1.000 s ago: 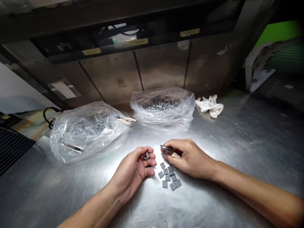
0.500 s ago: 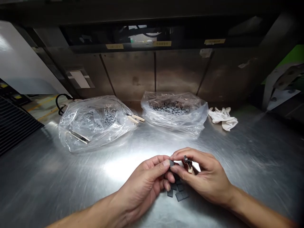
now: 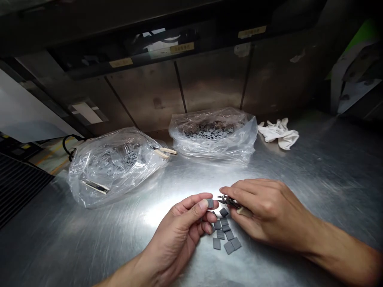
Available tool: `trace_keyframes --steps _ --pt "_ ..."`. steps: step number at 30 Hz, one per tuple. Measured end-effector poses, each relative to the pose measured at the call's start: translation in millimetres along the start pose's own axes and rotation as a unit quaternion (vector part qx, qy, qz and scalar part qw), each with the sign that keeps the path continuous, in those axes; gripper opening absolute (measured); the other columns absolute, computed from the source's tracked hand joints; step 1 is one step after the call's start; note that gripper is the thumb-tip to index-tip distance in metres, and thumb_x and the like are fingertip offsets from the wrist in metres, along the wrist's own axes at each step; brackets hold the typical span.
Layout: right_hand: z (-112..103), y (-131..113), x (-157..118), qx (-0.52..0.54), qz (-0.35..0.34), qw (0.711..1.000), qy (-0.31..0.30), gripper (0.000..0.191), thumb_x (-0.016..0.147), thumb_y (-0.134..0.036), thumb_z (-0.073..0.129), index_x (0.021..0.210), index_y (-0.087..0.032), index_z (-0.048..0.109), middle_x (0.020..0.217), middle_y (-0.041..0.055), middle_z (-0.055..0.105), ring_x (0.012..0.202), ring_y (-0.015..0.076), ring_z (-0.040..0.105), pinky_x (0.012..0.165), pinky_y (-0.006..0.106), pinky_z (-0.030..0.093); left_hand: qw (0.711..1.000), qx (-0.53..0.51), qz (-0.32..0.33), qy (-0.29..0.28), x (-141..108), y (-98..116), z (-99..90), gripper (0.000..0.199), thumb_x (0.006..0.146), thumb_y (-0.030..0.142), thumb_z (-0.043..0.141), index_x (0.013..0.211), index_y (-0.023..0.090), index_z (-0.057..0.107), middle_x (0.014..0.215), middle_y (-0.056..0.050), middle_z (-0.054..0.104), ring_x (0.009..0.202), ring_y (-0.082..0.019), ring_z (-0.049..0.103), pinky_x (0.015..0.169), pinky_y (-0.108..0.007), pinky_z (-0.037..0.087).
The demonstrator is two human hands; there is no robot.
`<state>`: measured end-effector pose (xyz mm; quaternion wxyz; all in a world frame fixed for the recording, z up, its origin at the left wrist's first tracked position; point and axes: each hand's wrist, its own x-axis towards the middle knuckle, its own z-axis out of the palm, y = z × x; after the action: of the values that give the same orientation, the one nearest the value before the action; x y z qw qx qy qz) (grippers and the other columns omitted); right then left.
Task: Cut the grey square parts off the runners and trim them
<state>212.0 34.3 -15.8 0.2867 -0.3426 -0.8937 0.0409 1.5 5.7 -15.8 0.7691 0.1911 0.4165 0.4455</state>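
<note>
Over the tabletop [image 3: 134, 231], I see from afar the right hand [image 3: 266, 211] facing the left hand [image 3: 185, 227]. The right grip is curled around the nippers [image 3: 229, 201]; their long axis points leftward, tips slightly parted, just short of the tile [image 3: 210, 203]. The left grip pinches that tile between thumb and forefinger.

Pretty sure I'm looking at a workshop, factory style. A scratched metal bench [image 3: 299, 187] is taking up most of the view, bags [image 3: 215, 149] of little grey squares [image 3: 229, 248] are sitting on it, a labelled metal panel [image 3: 152, 89] is standing behind it, and yellow floor lines [image 3: 60, 166] are showing to its left.
</note>
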Motion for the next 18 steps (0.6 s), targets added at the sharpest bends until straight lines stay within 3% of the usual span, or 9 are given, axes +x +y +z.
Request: trace_keyframes --steps 7,18 --pt "4.4 -1.8 -1.8 -0.058 -0.015 0.998 -0.015 0.017 0.092 -0.019 0.059 0.105 -0.017 0.070 0.077 0.0000 0.065 0.065 0.0183 0.060 0.061 0.034 0.036 0.999 0.043 0.016 0.010 1.4 -1.2 -0.5 0.012 0.086 0.017 0.075 0.096 0.011 0.078 0.070 -0.004 0.068 0.059 -0.007 0.058 0.057 -0.015 0.048" --pt "5.6 -1.8 -2.2 -0.107 -0.020 0.994 -0.030 0.015 0.090 -0.017 0.061 0.101 -0.018 0.071 0.074 -0.0009 0.064 0.061 0.0190 0.058 0.058 0.035 0.029 0.997 0.073 0.016 0.021 -0.9 -2.4 -2.2 0.016 0.081 0.022 0.080 0.095 0.013 0.080 0.067 -0.003 0.067 0.058 -0.007 0.057 0.056 -0.014 0.046"
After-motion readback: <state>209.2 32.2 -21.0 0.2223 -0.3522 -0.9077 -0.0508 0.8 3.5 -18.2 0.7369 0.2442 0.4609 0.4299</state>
